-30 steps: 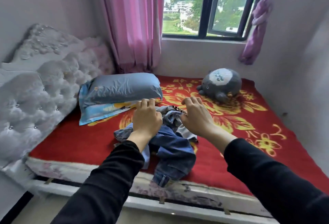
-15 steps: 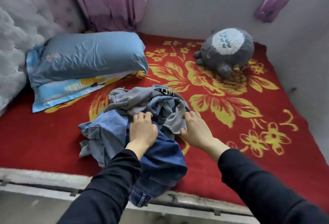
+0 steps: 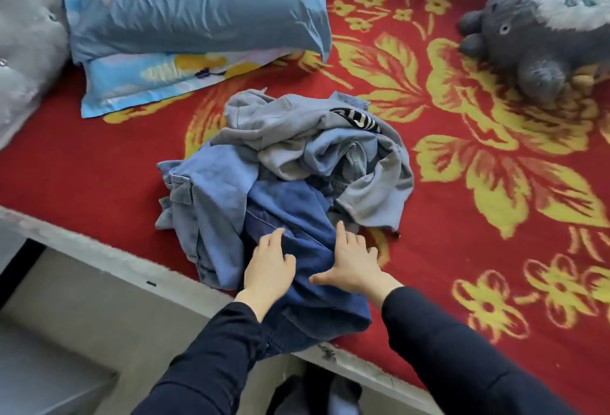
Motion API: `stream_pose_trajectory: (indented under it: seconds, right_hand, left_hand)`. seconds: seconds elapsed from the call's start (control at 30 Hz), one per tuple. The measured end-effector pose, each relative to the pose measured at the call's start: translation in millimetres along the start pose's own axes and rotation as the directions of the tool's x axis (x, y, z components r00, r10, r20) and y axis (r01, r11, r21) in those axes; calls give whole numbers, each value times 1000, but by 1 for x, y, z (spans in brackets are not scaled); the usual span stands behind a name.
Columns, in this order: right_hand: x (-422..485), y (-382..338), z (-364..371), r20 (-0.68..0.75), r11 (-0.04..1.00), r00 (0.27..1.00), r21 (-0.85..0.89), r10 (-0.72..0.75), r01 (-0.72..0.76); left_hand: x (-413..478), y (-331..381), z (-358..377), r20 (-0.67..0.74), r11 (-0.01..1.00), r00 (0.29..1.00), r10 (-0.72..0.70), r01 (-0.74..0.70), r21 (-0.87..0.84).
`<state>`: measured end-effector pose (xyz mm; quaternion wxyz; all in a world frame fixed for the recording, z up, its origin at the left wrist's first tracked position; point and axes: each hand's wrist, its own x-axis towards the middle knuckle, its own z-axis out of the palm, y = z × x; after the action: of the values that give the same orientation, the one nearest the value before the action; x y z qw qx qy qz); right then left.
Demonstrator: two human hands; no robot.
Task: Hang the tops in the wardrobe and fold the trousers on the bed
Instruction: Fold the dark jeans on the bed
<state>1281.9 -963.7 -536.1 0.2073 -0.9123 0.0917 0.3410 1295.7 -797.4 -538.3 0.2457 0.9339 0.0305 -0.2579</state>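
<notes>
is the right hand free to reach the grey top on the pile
Probably yes. The right hand rests open at the edge of the dark blue jeans, holding nothing, and the grey top lies uncovered on the pile just beyond it.

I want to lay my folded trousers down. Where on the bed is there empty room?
Biggest bare patch: the red blanket right of the clothes pile, below the plush toy. A smaller strip lies left of the pile, between the pillow and the bed's front edge. The middle is crowded: the left hand and right hand touch the dark jeans there.
</notes>
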Motion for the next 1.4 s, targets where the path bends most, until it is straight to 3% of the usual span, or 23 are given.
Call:
stream_pose_trajectory:
  seconds: [0.1,0.2,0.3,0.43,0.53,0.67,0.8,0.93,1.03,1.13,1.23,1.3,1.37,1.4]
  right_hand:
    - [16,10,16,-36,988,997,140,69,-63]
    - [12,12,5,-119,953,992,293,-48,81]
    - [-18,7,-31,-212,838,962,481,-174,258]
    - [-82,-2,-100,-368,765,887,473,-280,438]
    - [-141,-10,-154,-498,754,809,388,-313,531]
    - [-218,3,-223,-668,753,717,364,-200,548]
    - [-278,37,-285,-837,738,546,369,1,565]
    - [-314,84,-320,-896,753,425,365,125,548]
    - [-329,121,-330,-869,661,434,471,236,584]
    - [-339,159,-339,-780,413,531,626,331,662]
    - [-339,195,-354,-676,182,630,723,383,666]
    - [-332,219,-367,-632,97,632,737,449,668]
    - [-325,245,-377,-611,49,613,727,501,685]
    - [-321,257,-382,-597,15,617,724,513,689]
  left_hand:
    - [6,-2,5,50,986,999,22,-13,-167]
    - [5,-1,2,12,988,998,60,-57,-145]
    - [-4,4,-10,-92,993,995,35,-45,-107]
    - [-11,37,-44,-155,982,987,37,-65,-179]
    - [-14,69,-72,-208,971,966,152,-185,-150]
    - [-37,126,-111,-135,840,936,325,-351,-413]
    - [-74,201,-156,-194,665,809,554,-571,-481]
    - [-113,275,-187,-227,504,725,650,-635,-585]
    - [-127,317,-179,-203,511,725,658,-628,-587]
    - [-128,359,-155,-239,511,729,641,-638,-576]
    - [-119,393,-111,-406,686,730,550,-672,-278]
    - [-121,404,-68,-449,738,753,482,-625,-255]
    - [-132,405,-28,-258,747,873,415,-488,-451]
    - [-141,405,-12,-70,755,929,363,-337,-562]
